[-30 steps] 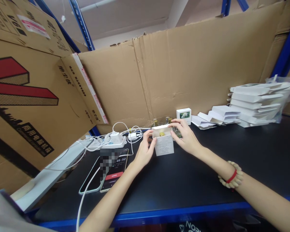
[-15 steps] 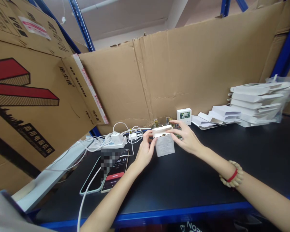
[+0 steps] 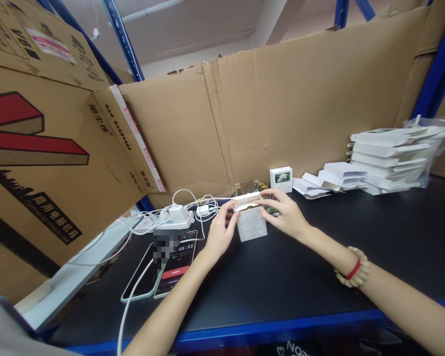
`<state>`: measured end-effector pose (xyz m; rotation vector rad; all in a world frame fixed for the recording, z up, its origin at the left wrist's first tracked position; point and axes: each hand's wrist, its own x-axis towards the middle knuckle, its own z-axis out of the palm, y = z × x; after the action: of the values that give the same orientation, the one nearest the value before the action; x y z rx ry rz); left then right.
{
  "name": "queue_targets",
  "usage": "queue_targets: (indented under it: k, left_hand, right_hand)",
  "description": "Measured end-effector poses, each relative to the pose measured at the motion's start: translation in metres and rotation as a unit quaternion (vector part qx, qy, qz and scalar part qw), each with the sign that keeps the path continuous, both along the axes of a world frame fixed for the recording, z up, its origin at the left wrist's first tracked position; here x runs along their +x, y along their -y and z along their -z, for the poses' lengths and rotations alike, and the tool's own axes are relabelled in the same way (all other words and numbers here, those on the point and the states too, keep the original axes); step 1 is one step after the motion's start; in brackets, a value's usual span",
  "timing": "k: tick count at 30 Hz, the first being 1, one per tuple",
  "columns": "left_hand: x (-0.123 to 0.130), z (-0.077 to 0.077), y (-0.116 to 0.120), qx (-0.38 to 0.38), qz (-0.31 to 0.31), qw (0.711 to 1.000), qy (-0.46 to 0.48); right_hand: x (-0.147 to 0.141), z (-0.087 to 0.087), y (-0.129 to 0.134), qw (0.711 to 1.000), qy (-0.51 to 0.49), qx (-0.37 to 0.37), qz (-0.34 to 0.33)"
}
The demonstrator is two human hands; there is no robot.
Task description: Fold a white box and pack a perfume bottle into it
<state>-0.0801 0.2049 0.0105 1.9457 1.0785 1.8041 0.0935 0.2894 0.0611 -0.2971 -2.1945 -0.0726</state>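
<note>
A small white box (image 3: pixel 252 225) with fine print on its front stands on the black tabletop between my hands. Its top flap is up, and something gold-coloured shows in the opening. My left hand (image 3: pixel 222 230) grips the box's left upper edge between thumb and fingers. On the other side, my right hand (image 3: pixel 284 215) holds the right upper edge, its fingertips by the flap. Behind the box are several small gold-capped bottles (image 3: pixel 239 190), partly hidden by the box and my right hand.
A closed white box with a picture (image 3: pixel 281 179) leans near the cardboard wall. Flat white cartons (image 3: pixel 341 174) and a tall carton stack (image 3: pixel 389 158) lie to the right. On the left are two phones (image 3: pixel 176 267), a power strip (image 3: pixel 180 217) with tangled white cables, and a large cardboard box (image 3: pixel 59 163).
The box's flap stands slightly more open, and my right fingers have shifted a little at its upper edge. The view has moved slightly.
</note>
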Motion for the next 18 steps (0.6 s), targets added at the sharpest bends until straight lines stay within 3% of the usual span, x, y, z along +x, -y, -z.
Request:
queue_targets:
  k: [6,13,18]
  left_hand:
    - [-0.0021,-0.0095,0.003,0.012,-0.016,1.0,0.021]
    - [-0.0006,-0.0076,0.0008,-0.014,0.032,0.995,0.096]
    - [-0.0013,-0.006,-0.0022,-0.04,0.046,0.991,0.12]
  right_hand:
    - [-0.0014,-0.0007,0.0024,0.997,-0.056,-0.058,-0.019]
    - [-0.0077,-0.0024,0.0039,0.987,-0.064,-0.147,-0.024]
    - [-0.0074,-0.0029,0.0035,0.984,-0.04,-0.17,-0.025]
